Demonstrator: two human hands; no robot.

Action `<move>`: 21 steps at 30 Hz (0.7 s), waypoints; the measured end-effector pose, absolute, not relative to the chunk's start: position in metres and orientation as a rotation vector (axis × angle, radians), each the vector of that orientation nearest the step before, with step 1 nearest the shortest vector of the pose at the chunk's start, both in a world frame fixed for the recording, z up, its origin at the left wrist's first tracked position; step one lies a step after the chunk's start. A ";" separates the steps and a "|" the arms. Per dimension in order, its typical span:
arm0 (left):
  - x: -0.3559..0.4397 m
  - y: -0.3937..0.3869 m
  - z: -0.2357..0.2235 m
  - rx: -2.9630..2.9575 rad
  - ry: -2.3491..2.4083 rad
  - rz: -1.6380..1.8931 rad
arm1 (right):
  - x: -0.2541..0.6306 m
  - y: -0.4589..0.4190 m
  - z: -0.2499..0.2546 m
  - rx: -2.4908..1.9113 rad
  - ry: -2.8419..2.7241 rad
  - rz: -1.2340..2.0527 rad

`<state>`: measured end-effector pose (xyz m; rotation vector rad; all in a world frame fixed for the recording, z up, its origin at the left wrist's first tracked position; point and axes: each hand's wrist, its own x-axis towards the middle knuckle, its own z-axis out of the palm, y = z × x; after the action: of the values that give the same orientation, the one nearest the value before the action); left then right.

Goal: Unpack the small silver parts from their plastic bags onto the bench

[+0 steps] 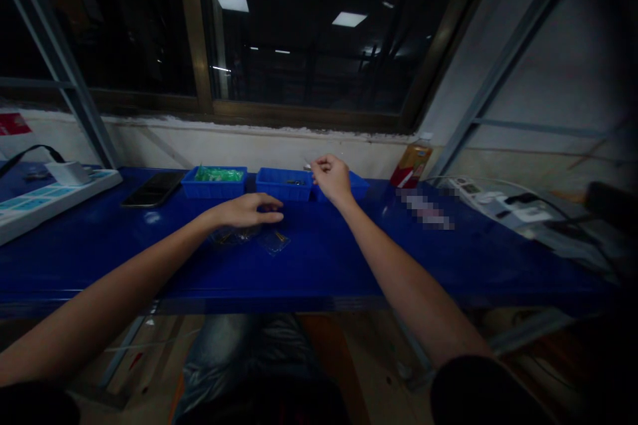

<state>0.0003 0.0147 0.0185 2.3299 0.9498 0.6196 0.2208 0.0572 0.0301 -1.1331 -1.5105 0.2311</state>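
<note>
We've our L hand [245, 211] loose, fingers parted, nr the bag [275, 242] on the counter [323, 272], & R hand [332, 177] curled by the bins [283, 192] (can't tell if gripping), so a careless L sweep could prob. shove the bag off.

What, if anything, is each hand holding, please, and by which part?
The left hand holds nothing visible; whether the right hand pinches something small cannot be told.

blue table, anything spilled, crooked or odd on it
Nothing looks spilled. A pixelated patch in front of the carton, right of the blue bins, looks odd because it hides what lies there. A small clear bag lies by the left hand, outside the bins.
</note>
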 end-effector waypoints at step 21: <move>0.005 0.017 0.009 2.681 0.960 0.427 | 0.285 0.082 0.029 -1.383 -1.243 -0.095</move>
<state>0.0046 0.0175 0.0091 2.6815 0.9604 0.4266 0.2849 0.0823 0.0292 -1.3830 -1.2433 -0.0952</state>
